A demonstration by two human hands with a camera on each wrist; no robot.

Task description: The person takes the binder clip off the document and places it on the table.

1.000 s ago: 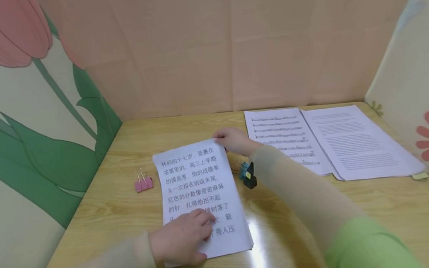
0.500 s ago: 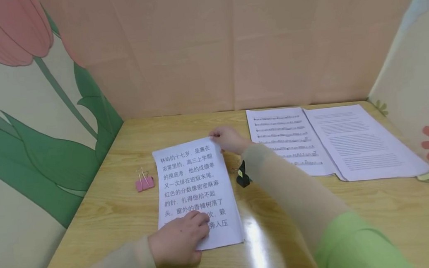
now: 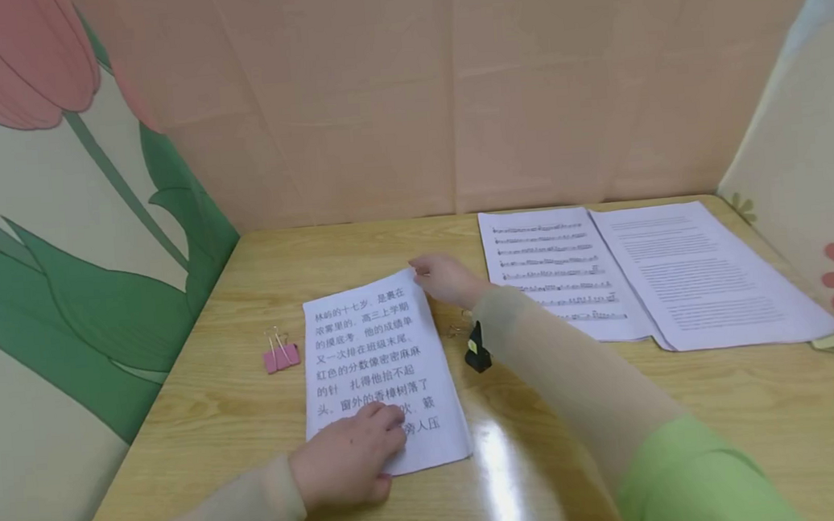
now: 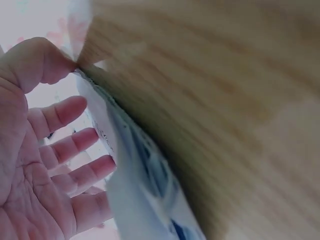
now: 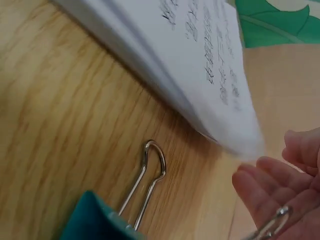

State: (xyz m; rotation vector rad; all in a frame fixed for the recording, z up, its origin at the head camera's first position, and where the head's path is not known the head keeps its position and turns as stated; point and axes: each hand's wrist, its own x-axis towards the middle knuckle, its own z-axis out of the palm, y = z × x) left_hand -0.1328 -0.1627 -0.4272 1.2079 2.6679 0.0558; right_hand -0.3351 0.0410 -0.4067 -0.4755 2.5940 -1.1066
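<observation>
A stack of printed paper [image 3: 365,345] with large characters stands at a slight slant on the wooden table. My left hand [image 3: 351,455] lies over its lower left part. In the left wrist view, that hand's fairly straight fingers [image 4: 75,145] touch the printed face, while the thumb is at the stack's edge. My right hand [image 3: 450,278] is at the top right corner; in the right wrist view its bent fingers [image 5: 250,187] and thumb are just off the corner. Beside the stack, under the right wrist, lies a teal binder clip [image 5: 90,217] with wire handles.
A pink binder clip [image 3: 281,357] sits left of the stack. At the back right lie a sheet-music stack [image 3: 548,263] and another printed stack [image 3: 709,280], with a pale yellow clip [image 3: 829,341] at its near corner. Walls border the table at back and sides.
The stack's near edge has shifted away from me, and its sheets sit more squarely together. My right hand has moved slightly left; my left hand has barely moved.
</observation>
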